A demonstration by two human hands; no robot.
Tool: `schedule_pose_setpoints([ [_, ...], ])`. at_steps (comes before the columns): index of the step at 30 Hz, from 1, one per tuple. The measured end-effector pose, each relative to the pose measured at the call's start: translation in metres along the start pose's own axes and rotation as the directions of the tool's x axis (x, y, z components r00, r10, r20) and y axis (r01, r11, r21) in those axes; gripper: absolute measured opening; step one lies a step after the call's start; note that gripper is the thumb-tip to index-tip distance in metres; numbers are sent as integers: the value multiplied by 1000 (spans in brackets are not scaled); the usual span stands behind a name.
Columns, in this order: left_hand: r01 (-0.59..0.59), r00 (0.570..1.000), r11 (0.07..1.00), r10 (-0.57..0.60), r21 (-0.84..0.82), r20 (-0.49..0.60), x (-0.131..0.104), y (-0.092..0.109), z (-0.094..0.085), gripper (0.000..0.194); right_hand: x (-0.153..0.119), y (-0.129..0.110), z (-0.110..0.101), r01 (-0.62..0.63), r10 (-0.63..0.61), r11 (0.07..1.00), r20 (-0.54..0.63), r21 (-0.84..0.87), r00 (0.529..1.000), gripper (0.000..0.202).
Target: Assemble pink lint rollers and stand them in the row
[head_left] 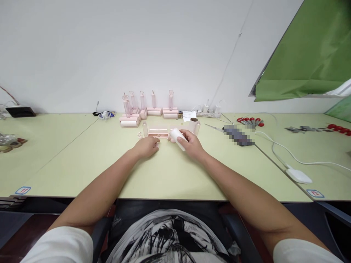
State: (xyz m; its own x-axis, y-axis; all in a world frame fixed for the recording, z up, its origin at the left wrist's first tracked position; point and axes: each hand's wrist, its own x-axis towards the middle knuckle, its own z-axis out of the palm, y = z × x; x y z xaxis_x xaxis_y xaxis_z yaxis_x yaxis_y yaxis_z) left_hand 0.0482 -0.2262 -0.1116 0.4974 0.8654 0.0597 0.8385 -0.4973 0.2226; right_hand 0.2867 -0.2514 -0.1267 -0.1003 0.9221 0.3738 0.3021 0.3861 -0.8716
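Note:
My right hand (192, 145) is closed around a white paper roll (178, 138), tilted above the table. My left hand (147, 147) has its fingers curled at the near side of a pink lint roller cover (158, 130); what lies between its fingertips is hidden. Small pink parts sit between the two hands, partly behind the white roll. Just beyond my right hand stands a roll with a brown core (193, 120), and a clear handle piece (197, 127) is beside it. Another clear piece (145, 128) stands left of the cover.
Several pink lint rollers (129, 121) with upright handles stand along the wall. A power strip (208, 114) lies at the back. To the right are a blurred dark object (238, 135), red-handled tools (250, 121) and a white adapter (298, 175) with its cable.

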Motion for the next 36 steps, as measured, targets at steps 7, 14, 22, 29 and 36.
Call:
schedule_pose_setpoints([
  [7, 93, 995, 996, -93, 9, -25, 0, -1, 3, 31, 1, 2, -1, -89, 89, 996, -39, 4, 995, 57],
  [14, 93, 996, 996, -93, -11, -8, 0, 3, 0, 41, -2, 2, 3, -101, 98, 992, 35, 75, 995, 69],
  [22, -60, 995, 931, 87, -360, 58, -6, 10, -2, 51, 0, -7, 3, -200, 211, 950, -24, 238, 977, 73],
  [29, -38, 996, 913, 65, -406, 53, -5, 10, -6, 26, 7, -6, -1, -217, 262, 930, -122, 297, 957, 54],
  [36, 26, 999, 712, -31, -701, 5, -3, 11, -4, 26, 7, -2, -1, -248, 325, 864, -109, 438, 939, 44],
])
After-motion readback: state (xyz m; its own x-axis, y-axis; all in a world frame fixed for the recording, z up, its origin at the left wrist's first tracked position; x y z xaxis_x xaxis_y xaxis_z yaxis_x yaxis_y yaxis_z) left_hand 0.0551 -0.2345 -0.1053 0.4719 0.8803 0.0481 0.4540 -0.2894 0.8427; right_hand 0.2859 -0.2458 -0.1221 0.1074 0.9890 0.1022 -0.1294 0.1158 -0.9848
